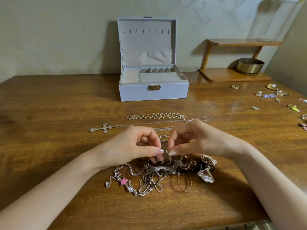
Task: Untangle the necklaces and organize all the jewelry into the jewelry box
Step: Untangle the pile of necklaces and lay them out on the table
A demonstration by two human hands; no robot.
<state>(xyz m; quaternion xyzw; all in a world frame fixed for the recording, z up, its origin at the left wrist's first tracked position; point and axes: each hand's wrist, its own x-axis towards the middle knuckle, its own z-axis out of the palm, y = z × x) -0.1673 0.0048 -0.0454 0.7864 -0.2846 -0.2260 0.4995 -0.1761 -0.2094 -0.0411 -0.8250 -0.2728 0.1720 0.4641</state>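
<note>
Pinching: left hand (pixel 137 146), right hand (pixel 196 140), each grip narrow on thin black cord (pixel 164 149)
Tangle (pixel 154 173): silvery chains, pink star (pixel 124 181), knotted on wooden counter (pixel 66 113)
Box (pixel 153 92): grey, lid up, behind

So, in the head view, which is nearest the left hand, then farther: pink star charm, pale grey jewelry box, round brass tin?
1. Pink star charm, just below the left hand.
2. Pale grey jewelry box, behind, at centre.
3. Round brass tin, far back right.
</note>
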